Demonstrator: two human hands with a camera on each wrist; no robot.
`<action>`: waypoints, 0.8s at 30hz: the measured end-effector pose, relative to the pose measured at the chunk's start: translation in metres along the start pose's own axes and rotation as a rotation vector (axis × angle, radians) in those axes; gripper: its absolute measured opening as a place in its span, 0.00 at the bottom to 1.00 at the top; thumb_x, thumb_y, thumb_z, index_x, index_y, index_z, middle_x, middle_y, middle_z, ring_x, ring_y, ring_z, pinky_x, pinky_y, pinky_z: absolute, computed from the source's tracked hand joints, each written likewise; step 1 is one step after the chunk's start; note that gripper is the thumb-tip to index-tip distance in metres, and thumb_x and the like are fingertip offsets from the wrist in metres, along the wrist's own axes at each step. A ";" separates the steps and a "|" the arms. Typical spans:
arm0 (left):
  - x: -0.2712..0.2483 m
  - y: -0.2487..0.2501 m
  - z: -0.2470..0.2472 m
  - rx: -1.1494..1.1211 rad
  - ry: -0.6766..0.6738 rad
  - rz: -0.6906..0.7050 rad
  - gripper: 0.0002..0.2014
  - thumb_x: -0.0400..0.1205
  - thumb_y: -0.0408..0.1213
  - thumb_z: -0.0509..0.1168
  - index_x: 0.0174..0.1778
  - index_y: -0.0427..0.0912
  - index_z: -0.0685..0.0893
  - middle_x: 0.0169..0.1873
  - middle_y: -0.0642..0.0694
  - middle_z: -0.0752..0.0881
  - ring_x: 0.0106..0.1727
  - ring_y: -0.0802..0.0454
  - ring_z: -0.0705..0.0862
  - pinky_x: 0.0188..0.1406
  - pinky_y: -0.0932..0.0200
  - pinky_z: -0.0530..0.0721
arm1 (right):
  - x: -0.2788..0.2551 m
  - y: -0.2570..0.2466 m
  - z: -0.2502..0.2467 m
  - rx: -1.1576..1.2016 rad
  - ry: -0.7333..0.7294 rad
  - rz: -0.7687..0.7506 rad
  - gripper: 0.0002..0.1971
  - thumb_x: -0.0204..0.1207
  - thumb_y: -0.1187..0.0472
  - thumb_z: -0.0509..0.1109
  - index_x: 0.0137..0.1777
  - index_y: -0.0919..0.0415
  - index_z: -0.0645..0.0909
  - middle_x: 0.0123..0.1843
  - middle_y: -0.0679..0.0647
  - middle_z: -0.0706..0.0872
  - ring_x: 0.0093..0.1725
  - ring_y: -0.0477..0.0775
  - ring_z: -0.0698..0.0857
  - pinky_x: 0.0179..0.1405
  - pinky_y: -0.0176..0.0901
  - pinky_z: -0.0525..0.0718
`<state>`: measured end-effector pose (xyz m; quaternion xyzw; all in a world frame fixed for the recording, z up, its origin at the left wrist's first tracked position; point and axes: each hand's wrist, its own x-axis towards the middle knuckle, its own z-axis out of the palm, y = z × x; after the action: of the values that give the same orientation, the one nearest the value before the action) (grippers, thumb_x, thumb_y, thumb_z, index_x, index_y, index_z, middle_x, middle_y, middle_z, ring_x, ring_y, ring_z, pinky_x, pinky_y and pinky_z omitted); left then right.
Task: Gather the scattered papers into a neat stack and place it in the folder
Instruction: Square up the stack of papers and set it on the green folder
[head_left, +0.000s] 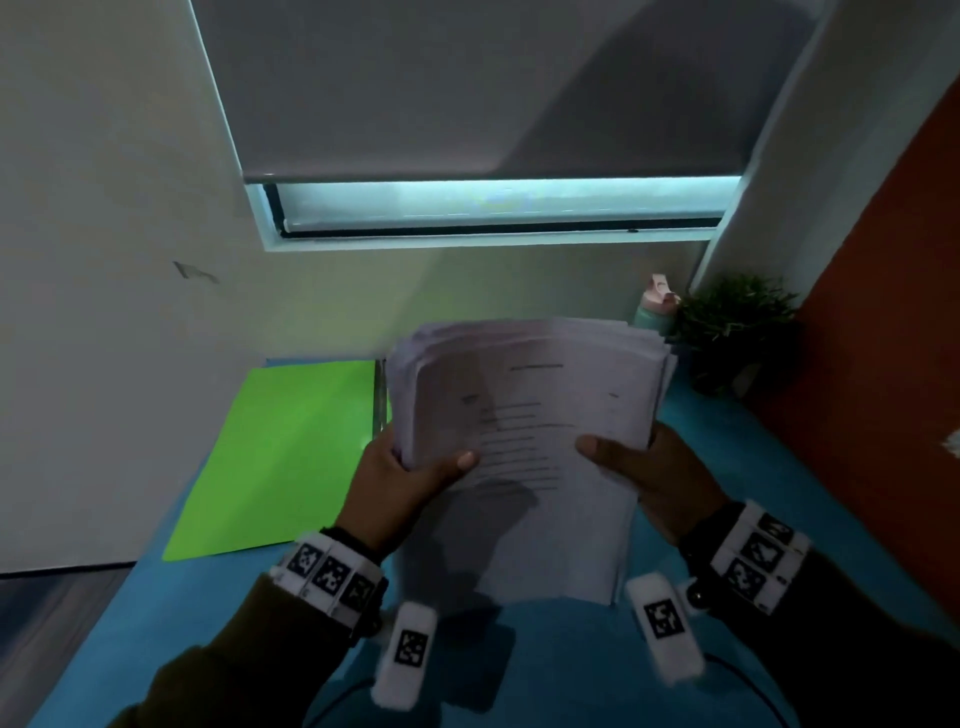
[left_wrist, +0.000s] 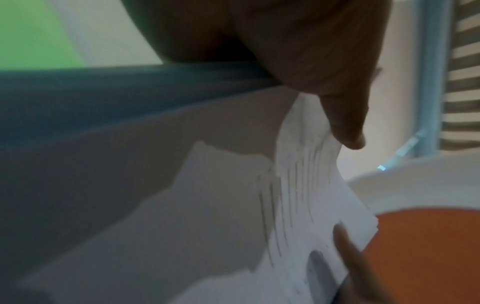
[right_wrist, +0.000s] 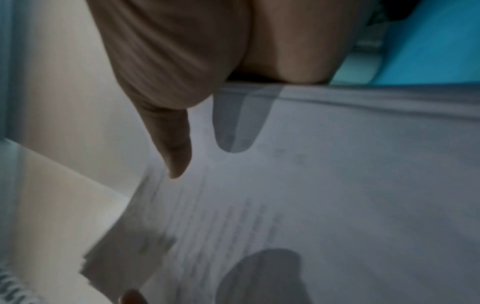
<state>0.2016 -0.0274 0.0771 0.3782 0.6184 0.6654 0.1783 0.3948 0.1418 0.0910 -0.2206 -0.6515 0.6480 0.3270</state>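
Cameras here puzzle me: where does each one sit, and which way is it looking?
Head: worn on the head, facing forward and down at the paper stack, green folder, both hands and sleeves.
Left wrist: on the left wrist, looking along the left hand at the stack's fanned edge.
Right wrist: on the right wrist, looking along the right hand across the printed top sheet.
Shared: all three show the stack; the wrist views each glimpse the opposite thumb.

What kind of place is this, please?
Probably a small office or study corner: a blue table against the wall under a blind-covered window, with printed papers, a green folder and a potted plant.
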 end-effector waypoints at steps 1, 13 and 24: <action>-0.001 -0.002 0.003 -0.019 0.010 -0.016 0.21 0.56 0.53 0.82 0.41 0.46 0.93 0.40 0.48 0.95 0.43 0.50 0.92 0.43 0.50 0.92 | 0.000 0.002 0.001 -0.010 0.019 0.011 0.42 0.41 0.36 0.87 0.57 0.55 0.87 0.56 0.56 0.91 0.57 0.58 0.89 0.63 0.62 0.84; 0.008 -0.002 -0.002 -0.184 -0.034 -0.057 0.19 0.55 0.44 0.83 0.41 0.46 0.95 0.42 0.42 0.94 0.43 0.46 0.91 0.45 0.49 0.89 | 0.000 -0.026 -0.006 -0.039 0.137 -0.207 0.35 0.57 0.51 0.83 0.66 0.56 0.80 0.56 0.45 0.90 0.58 0.47 0.87 0.54 0.35 0.85; 0.011 -0.002 0.002 -0.303 -0.118 -0.181 0.15 0.57 0.40 0.78 0.39 0.42 0.95 0.39 0.41 0.93 0.39 0.46 0.90 0.45 0.50 0.88 | -0.008 -0.128 0.056 -1.221 -0.069 -0.864 0.47 0.72 0.38 0.66 0.83 0.67 0.57 0.84 0.56 0.60 0.83 0.53 0.60 0.83 0.43 0.54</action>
<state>0.1957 -0.0181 0.0777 0.3281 0.5312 0.7088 0.3284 0.3781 0.0887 0.2191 -0.0668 -0.9338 -0.0087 0.3513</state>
